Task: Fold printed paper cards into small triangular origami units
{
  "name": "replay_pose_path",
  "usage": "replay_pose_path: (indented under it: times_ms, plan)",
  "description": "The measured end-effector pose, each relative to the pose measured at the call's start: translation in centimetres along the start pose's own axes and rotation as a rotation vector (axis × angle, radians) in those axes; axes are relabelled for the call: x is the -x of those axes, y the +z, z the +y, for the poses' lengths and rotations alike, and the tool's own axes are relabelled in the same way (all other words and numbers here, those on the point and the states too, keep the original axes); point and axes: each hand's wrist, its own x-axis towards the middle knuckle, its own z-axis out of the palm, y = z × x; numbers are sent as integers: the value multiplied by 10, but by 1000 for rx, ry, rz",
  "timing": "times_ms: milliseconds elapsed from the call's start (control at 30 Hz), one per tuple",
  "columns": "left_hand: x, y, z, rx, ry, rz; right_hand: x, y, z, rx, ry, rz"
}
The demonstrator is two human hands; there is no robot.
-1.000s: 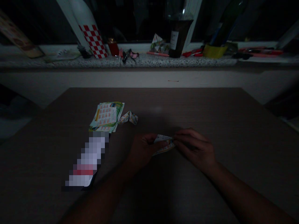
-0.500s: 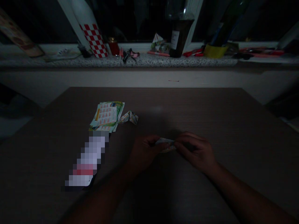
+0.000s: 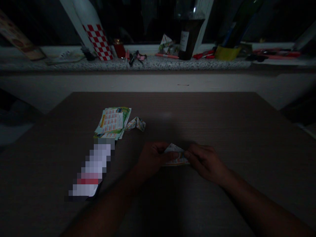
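Observation:
A small folded piece of printed paper (image 3: 176, 154) lies between my two hands at the middle of the dark wooden table (image 3: 222, 118). My left hand (image 3: 151, 159) pinches its left side, fingers closed on it. My right hand (image 3: 207, 161) pinches its right side. The paper shows a pointed, triangular fold sticking up. The room is very dim, so the finer folds are hard to make out.
A stack of printed calendar cards (image 3: 112, 122) and a small folded paper figure (image 3: 137, 124) lie at the left of the table. A blurred-out oblong object (image 3: 91, 171) lies nearer me. The stone sill (image 3: 123, 64) behind carries a dark bottle (image 3: 187, 39), a red-checked item (image 3: 98, 41), pens and clutter.
The paper has turned in my hands; a triangular flap now stands up where it looked flat and thin. Both hands shifted slightly nearer me.

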Motion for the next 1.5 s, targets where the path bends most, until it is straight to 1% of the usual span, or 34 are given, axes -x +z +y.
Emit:
replay_pose_path:
  times_ms: [100,200,333,367,400,433,467,500,567,667,767,833,900,1000,1167,1267,1333,1400,1500]
  plan:
    - [0,0,2,12,-18,-15,1,1,-2,-58,42,-2]
    - [0,-1,3,26,-42,-28,2,3,-1,-169,120,-34]
    - [1,-2,5,41,-56,-34,7,7,10,-378,242,-97]
    - [1,-3,5,45,-55,-25,8,7,13,-418,258,-86]
    - [1,-3,5,47,-56,-17,9,7,17,-448,265,-46]
    - [1,-3,5,43,-60,-10,10,6,19,-448,277,-27]
    - [0,-2,5,33,-63,-9,10,5,21,-433,292,19]
    - [0,-2,4,18,-62,-11,9,4,21,-411,271,71]
    - [-1,-1,3,-18,-46,-21,7,2,19,-343,204,90]
    - [-2,0,3,-72,2,-28,2,3,12,-267,180,90]
    - [-2,-1,3,-111,24,36,1,4,9,-263,223,168]
    - [-3,-2,3,-86,30,106,1,4,11,-282,287,247]
    - [-3,-2,2,-41,30,141,2,3,13,-313,344,290]
    - [-3,-2,1,-25,30,114,2,3,15,-355,373,264]
    - [-2,1,-2,-121,47,20,0,8,9,-400,320,125]
    - [-2,0,-2,-158,69,-15,0,9,7,-407,332,112]
    - [-2,-1,-2,-147,100,24,0,8,9,-438,365,125]
    - [0,-1,-2,-143,135,99,1,8,10,-467,399,144]
    - [2,0,0,-211,195,195,1,8,12,-460,410,176]
